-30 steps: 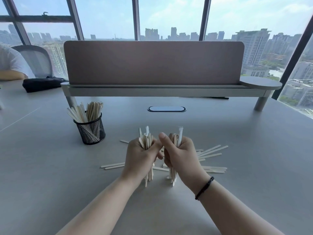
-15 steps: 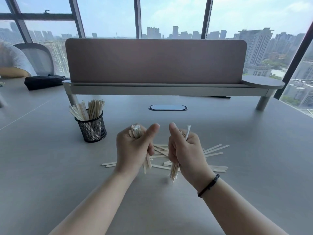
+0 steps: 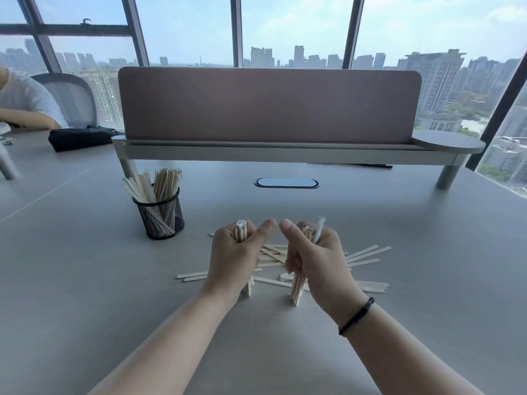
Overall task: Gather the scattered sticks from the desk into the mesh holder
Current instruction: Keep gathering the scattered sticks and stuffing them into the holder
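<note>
Two fists, left hand and right hand, each grip an upright bundle of sticks, ends on the counter. The holder stands at ten o'clock, nearer the left; more sticks lie scattered beneath.

Bare forearms, no sleeves; thin black bracelet on R wrist.

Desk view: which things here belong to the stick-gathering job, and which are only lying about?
Job:
left hand gripping a stick bundle
right hand gripping a stick bundle
loose pale wooden sticks
black mesh holder

Lying about:
black pouch
brown divider panel
</note>
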The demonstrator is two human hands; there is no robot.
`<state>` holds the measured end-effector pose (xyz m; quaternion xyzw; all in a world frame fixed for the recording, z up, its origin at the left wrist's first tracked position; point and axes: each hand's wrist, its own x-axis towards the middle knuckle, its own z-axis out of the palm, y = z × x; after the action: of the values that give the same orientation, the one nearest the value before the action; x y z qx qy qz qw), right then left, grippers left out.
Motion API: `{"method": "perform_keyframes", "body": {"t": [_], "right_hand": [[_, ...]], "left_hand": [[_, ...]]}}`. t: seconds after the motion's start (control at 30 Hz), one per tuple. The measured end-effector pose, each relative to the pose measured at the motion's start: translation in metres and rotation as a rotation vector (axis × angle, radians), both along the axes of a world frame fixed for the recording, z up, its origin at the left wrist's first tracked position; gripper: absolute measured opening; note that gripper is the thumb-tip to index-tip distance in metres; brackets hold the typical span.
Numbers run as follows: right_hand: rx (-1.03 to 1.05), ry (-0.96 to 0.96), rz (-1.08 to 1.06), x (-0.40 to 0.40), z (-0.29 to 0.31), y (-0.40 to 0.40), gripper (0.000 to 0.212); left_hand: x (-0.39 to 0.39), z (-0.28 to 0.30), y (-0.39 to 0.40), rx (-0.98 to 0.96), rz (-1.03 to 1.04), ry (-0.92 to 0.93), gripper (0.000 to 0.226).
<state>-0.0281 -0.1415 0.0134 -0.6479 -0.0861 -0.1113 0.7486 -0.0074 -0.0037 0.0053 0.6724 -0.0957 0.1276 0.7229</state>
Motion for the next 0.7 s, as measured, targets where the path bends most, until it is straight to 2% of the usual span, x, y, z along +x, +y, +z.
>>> {"method": "perform_keyframes", "body": {"t": [0.17,0.4,0.6,0.7], "right_hand": [[-0.004,0.092,0.052,0.000,0.000,0.006,0.055],[0.000,0.149,0.134,0.015,0.008,0.043,0.057],[0.068,0.194,0.232,0.046,0.018,0.113,0.061],[0.121,0.168,0.237,0.075,0.047,0.147,0.061]], "left_hand": [[-0.001,0.005,0.001,-0.056,-0.072,0.117,0.059],[0.014,0.022,0.034,-0.145,-0.057,0.130,0.069],[0.042,0.044,0.092,-0.268,0.160,0.109,0.066],[0.062,0.069,0.133,-0.366,0.286,0.071,0.065]]}}
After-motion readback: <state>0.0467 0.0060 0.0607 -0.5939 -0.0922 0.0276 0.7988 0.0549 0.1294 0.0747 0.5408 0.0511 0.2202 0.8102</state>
